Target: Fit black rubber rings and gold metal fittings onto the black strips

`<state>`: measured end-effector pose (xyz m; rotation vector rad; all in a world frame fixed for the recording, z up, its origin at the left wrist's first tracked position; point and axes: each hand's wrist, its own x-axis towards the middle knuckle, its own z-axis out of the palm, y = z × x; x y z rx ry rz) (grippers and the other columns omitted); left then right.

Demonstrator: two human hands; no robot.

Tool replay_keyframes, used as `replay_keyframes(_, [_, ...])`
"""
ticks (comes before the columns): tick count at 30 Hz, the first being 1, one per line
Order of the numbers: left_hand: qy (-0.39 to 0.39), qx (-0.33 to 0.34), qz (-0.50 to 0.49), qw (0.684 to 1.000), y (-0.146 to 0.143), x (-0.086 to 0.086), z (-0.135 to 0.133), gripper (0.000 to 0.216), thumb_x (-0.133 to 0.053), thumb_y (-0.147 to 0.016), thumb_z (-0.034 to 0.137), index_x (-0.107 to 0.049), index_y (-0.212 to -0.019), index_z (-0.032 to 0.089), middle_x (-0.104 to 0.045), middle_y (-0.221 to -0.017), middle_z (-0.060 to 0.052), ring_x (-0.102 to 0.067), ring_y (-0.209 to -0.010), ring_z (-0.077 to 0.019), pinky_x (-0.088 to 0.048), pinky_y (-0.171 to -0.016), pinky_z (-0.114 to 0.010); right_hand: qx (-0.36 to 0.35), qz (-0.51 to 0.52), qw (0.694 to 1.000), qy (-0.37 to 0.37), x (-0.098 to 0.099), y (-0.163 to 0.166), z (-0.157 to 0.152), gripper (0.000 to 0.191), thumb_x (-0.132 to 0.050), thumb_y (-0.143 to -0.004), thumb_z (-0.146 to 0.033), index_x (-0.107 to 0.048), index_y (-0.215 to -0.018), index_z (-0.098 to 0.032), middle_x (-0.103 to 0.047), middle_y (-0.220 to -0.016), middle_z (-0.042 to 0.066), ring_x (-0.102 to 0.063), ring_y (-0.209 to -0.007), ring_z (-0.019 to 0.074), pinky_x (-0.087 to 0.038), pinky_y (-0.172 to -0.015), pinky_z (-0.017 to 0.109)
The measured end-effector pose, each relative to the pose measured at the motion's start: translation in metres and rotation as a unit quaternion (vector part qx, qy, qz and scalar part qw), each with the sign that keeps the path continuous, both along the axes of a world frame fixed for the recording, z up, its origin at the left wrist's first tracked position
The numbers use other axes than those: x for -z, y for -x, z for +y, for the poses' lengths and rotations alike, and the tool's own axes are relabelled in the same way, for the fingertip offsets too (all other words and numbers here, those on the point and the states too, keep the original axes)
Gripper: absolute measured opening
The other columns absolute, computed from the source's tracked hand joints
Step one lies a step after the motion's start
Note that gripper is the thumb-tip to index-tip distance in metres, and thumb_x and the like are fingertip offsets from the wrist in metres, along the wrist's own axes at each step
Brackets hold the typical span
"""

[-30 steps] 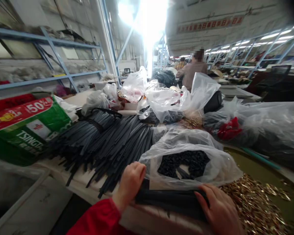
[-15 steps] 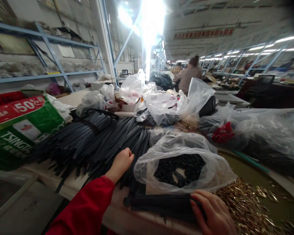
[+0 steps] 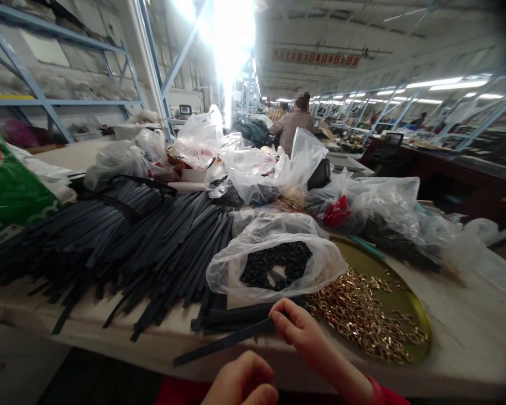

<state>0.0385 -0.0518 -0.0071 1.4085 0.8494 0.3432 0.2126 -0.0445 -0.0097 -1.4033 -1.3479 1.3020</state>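
Observation:
My right hand (image 3: pixel 297 326) pinches one end of a flat dark strap (image 3: pixel 223 342), which stretches out to the left over the table's front edge. Closer to me, my left hand (image 3: pixel 244 379) is curled closed, and whatever its fingers hold, if anything, is hidden. A small stack of dark straps (image 3: pixel 236 316) lies just behind the held one. Beyond that sits an open clear plastic bag (image 3: pixel 326 270) with small black pieces (image 3: pixel 297 259) inside. Gold-coloured metal clasps (image 3: pixel 358 315) are heaped on a round yellowish tray (image 3: pixel 424 323) to the right of my right hand.
Large bundles of dark straps (image 3: pixel 160 253) spread over the left of the table (image 3: pixel 459 332). Several filled plastic bags (image 3: pixel 388 202) line the back. A green bag (image 3: pixel 21 185) stands at far left. Another person (image 3: pixel 295 126) is farther off, among shelves.
My right hand has lifted a strap from near the small stack. My left hand has come back from the large bundle toward me. The view has shifted to the right.

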Motion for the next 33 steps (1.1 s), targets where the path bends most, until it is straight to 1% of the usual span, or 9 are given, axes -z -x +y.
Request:
replay_keyframes(2, [-0.190,-0.014,0.040,0.981,0.003,-0.013,0.009,0.019,-0.048,-0.078,0.037,-0.055,-0.084,0.020,-0.062,-0.092,-0.008,-0.057,-0.089,-0.0205,-0.044,-0.079,-0.031,-0.033,-0.023,0.999,-0.003,-0.006,-0.004,0.002,0.032,-0.047,-0.081,-0.048,-0.046,-0.071,-0.018,-0.038,-0.055,-0.007,-0.034,-0.049,0.0077,-0.029,-0.045,0.020])
replay_keyframes(4, [-0.247,-0.040,0.089,0.964,0.002,-0.024,0.025,0.018,-0.048,-0.078,0.032,-0.056,-0.089,0.020,-0.062,-0.095,-0.007,-0.055,-0.090,-0.0207,-0.044,-0.078,-0.030,-0.073,-0.027,0.997,-0.006,-0.014,-0.004,0.007,0.031,-0.046,-0.082,-0.047,-0.046,-0.071,-0.017,-0.040,-0.055,-0.006,-0.037,-0.050,0.0081,-0.031,-0.047,0.020])
replay_keyframes(7, [-0.101,0.000,0.105,0.989,-0.003,-0.026,0.048,0.021,-0.040,-0.081,0.033,-0.054,-0.079,0.017,-0.058,-0.061,-0.001,-0.053,-0.052,-0.0132,-0.042,-0.049,-0.023,-0.088,-0.085,0.992,-0.025,-0.020,-0.009,0.029,0.027,-0.036,-0.087,-0.041,-0.048,-0.081,-0.017,-0.049,-0.060,-0.004,-0.045,-0.052,0.0099,-0.036,-0.050,0.020])
replay_keyframes(9, [0.034,-0.020,0.070,0.997,-0.006,-0.022,0.059,0.025,-0.035,-0.082,0.034,-0.051,-0.081,0.015,-0.051,-0.051,0.004,-0.043,-0.038,-0.0081,-0.033,-0.038,-0.018,-0.068,-0.237,0.966,-0.072,-0.018,-0.018,0.053,0.024,-0.031,-0.090,-0.032,-0.049,-0.092,-0.017,-0.057,-0.072,0.000,-0.053,-0.064,0.0119,-0.041,-0.058,0.022])
replay_keyframes(11, [0.136,-0.078,0.026,0.987,-0.007,-0.018,0.066,0.025,-0.037,-0.081,0.033,-0.051,-0.087,0.014,-0.051,-0.051,0.005,-0.040,-0.036,-0.0055,-0.029,-0.036,-0.015,-0.066,-0.447,0.885,-0.110,-0.010,-0.029,0.080,0.020,-0.033,-0.089,-0.024,-0.051,-0.095,-0.018,-0.060,-0.088,0.004,-0.057,-0.081,0.0140,-0.041,-0.069,0.023])
replay_keyframes(13, [0.210,-0.115,-0.011,0.971,-0.006,-0.018,0.070,0.025,-0.040,-0.079,0.032,-0.051,-0.091,0.013,-0.053,-0.054,0.004,-0.041,-0.037,-0.0044,-0.028,-0.035,-0.013,-0.081,-0.521,0.844,-0.101,0.002,-0.038,0.104,0.016,-0.040,-0.085,-0.019,-0.055,-0.092,-0.017,-0.061,-0.092,0.007,-0.058,-0.085,0.0174,-0.039,-0.071,0.025])
replay_keyframes(19, [0.291,-0.161,-0.058,0.941,-0.006,-0.022,0.079,0.024,-0.044,-0.073,0.022,-0.052,-0.093,0.011,-0.056,-0.055,0.002,-0.044,-0.039,-0.0046,-0.030,-0.034,-0.013,-0.124,-0.583,0.800,-0.065,0.029,-0.042,0.130,0.013,-0.047,-0.080,-0.016,-0.058,-0.088,-0.016,-0.063,-0.081,0.011,-0.061,-0.075,0.0233,-0.035,-0.060,0.027])
replay_keyframes(26, [0.312,-0.164,-0.071,0.933,-0.009,-0.015,0.080,0.025,-0.044,-0.072,0.018,-0.053,-0.094,0.010,-0.059,-0.058,0.000,-0.046,-0.041,-0.0056,-0.031,-0.035,-0.013,-0.128,-0.565,0.812,-0.070,0.031,-0.051,0.128,0.012,-0.048,-0.079,-0.020,-0.059,-0.086,-0.020,-0.063,-0.082,0.006,-0.060,-0.074,0.0187,-0.034,-0.061,0.025])
replay_keyframes(33, [0.282,-0.144,-0.104,0.943,-0.007,-0.017,0.066,0.028,-0.048,-0.073,0.026,-0.055,-0.095,0.010,-0.059,-0.060,-0.001,-0.042,-0.039,-0.0046,-0.027,-0.034,-0.015,-0.056,-0.475,0.873,-0.100,0.010,-0.047,0.108,0.022,-0.043,-0.083,-0.022,-0.054,-0.101,-0.016,-0.063,-0.085,0.006,-0.058,-0.077,0.0172,-0.038,-0.065,0.025])
